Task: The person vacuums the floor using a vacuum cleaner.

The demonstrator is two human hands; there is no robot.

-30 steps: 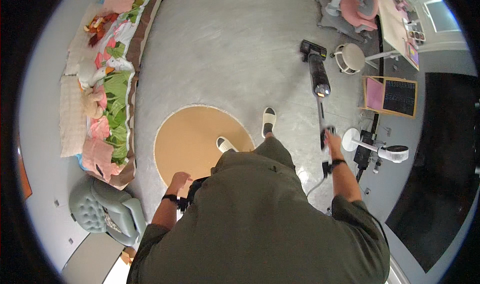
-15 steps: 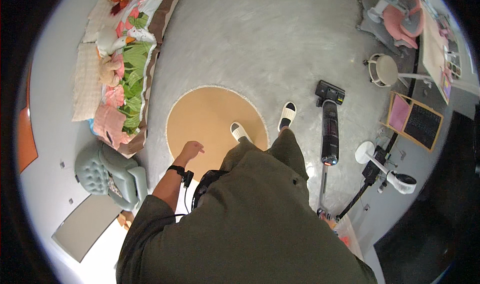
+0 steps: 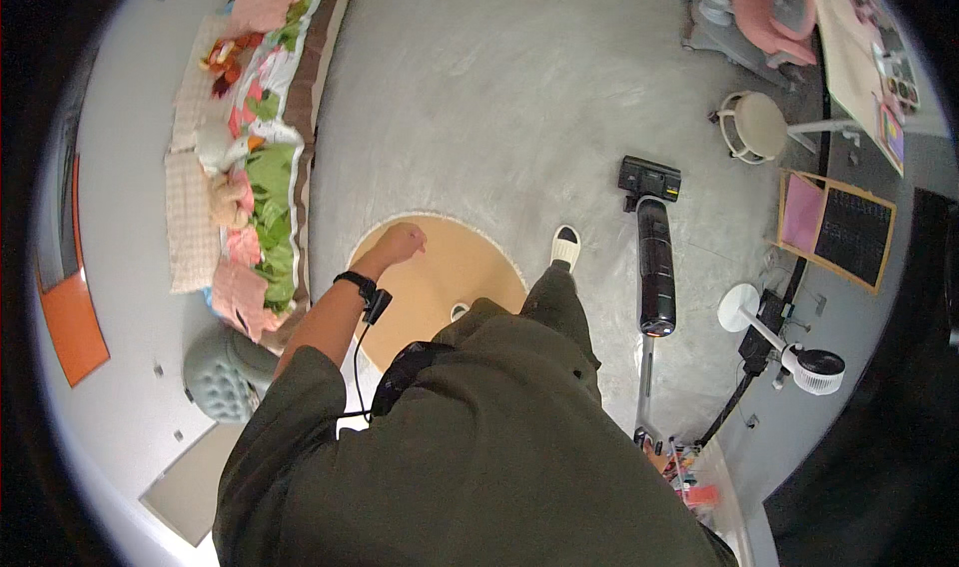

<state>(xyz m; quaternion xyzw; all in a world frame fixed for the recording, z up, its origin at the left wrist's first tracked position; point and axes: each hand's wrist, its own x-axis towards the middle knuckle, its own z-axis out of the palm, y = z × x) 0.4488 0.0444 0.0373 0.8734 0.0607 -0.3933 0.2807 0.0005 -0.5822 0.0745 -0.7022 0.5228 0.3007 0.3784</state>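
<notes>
On the right side a black upright stick vacuum cleaner stands with its wide head flat on the grey floor. Its silver tube runs back to a handle near my body. There my right hand is wrapped round the handle, mostly hidden by my dark green shirt. My left hand hangs over a round tan rug, fingers curled in and nothing in them. A black band with a small device and a cable sits on the left wrist.
At left are a bed with plush toys and a grey-green tufted armchair. At right stand a round stool, a pink chair, a framed board, a white fan and a bin of colourful items.
I have stepped forward: the bed and rug appear lower. My left hand has swung forward and its fingers have curled. The vacuum cleaner stays in front of my right side.
</notes>
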